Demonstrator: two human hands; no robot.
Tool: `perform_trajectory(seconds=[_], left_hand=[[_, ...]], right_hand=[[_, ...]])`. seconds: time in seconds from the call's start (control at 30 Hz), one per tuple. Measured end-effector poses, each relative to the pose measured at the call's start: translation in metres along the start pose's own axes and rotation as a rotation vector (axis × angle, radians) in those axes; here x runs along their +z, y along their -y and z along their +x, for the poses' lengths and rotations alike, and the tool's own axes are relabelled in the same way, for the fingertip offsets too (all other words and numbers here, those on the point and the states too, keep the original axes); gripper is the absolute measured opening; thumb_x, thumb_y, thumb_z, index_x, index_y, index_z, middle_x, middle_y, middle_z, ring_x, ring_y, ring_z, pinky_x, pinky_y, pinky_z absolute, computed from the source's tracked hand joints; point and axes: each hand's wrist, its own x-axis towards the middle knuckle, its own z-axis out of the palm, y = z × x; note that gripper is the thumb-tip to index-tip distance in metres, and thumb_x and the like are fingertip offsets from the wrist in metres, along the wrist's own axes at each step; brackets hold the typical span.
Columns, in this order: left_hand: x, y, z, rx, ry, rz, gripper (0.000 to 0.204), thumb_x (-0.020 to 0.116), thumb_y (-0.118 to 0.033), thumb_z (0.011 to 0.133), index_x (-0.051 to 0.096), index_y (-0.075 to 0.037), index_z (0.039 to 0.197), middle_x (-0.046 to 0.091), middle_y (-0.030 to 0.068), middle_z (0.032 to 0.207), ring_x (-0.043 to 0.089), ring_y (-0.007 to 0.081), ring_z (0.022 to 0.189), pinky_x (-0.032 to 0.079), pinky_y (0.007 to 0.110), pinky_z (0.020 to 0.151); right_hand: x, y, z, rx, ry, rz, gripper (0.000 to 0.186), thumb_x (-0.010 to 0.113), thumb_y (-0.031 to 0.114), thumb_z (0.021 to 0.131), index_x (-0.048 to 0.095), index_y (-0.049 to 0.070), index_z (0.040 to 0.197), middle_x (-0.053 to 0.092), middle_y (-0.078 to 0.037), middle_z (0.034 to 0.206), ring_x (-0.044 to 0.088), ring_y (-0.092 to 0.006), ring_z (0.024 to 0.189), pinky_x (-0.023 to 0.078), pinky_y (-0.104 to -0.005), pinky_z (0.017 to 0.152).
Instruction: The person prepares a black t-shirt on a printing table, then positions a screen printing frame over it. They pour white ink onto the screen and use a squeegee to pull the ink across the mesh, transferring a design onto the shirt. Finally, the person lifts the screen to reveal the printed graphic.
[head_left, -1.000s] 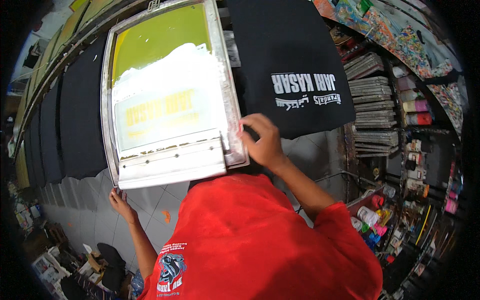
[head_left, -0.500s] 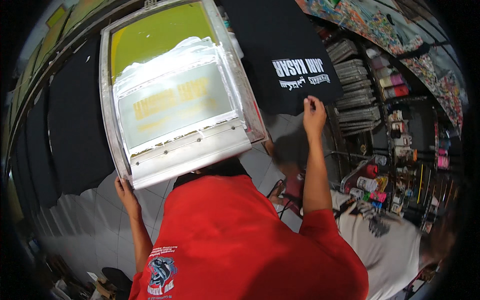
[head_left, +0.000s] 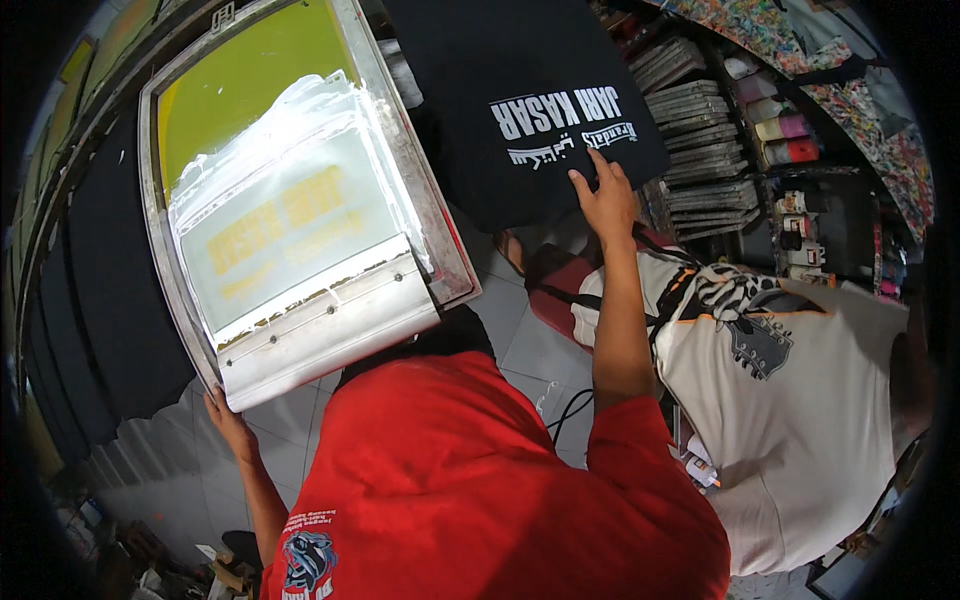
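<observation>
A silk-screen frame [head_left: 160, 240] with yellow-green mesh lies in front of me, to the left of centre. White ink [head_left: 290, 125] is smeared across the mesh around pale reversed lettering. At the near end rests a wide silver squeegee [head_left: 325, 322]. My left hand [head_left: 230, 425] grips the frame's near left corner, its fingers partly hidden by the frame. To the right, a black T-shirt [head_left: 470, 90] lies spread out with a white print [head_left: 560, 110]. My right hand [head_left: 606, 200] holds nothing; its fingers stretch over the print's near edge, and whether they touch the cloth is unclear.
More black shirts [head_left: 125, 280] lie in a row at far left. A person in a cream shirt [head_left: 790, 430] bends close by my right arm. Behind them stand stacked frames [head_left: 700, 140] and shelved ink containers [head_left: 785, 130]. Grey floor tiles [head_left: 500, 320] show below.
My right hand has moved from the T-shirt's near edge onto the print area. The person in the cream shirt has come further into view on the right. My left hand stays on the frame corner.
</observation>
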Motion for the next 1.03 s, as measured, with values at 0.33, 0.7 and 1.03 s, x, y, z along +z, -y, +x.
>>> perform_trajectory(seconds=[0.33, 0.7, 1.03], left_hand=[[0.010, 0.000, -0.001, 0.082, -0.036, -0.033, 0.032, 0.046, -0.026, 0.101, 0.049, -0.002, 0.121, 0.060, 0.0082, 0.110, 0.057, 0.0145, 0.100, 0.043, 0.030, 0.089], [0.014, -0.004, -0.003, 0.077, -0.019, -0.025, 0.032, 0.047, -0.028, 0.101, 0.051, -0.002, 0.119, 0.060, 0.0076, 0.107, 0.057, 0.0136, 0.098, 0.042, 0.029, 0.088], [0.011, -0.001, 0.001, 0.100, 0.027, -0.008, 0.031, 0.047, -0.029, 0.101, 0.053, -0.002, 0.116, 0.061, 0.0059, 0.103, 0.057, 0.0125, 0.096, 0.042, 0.028, 0.087]], right_hand=[[0.003, -0.006, 0.002, 0.001, -0.027, 0.060, 0.046, 0.066, 0.039, 0.083, 0.061, 0.011, 0.120, 0.058, -0.011, 0.083, 0.060, -0.0292, 0.081, 0.048, -0.0406, 0.069], [-0.006, -0.002, 0.011, 0.019, 0.062, 0.064, 0.045, 0.066, 0.040, 0.084, 0.060, 0.011, 0.118, 0.059, -0.010, 0.082, 0.061, -0.0282, 0.079, 0.048, -0.0390, 0.069], [-0.006, -0.007, 0.014, -0.011, 0.109, 0.057, 0.049, 0.068, 0.041, 0.082, 0.059, 0.011, 0.121, 0.059, -0.010, 0.081, 0.061, -0.0280, 0.078, 0.048, -0.0381, 0.068]])
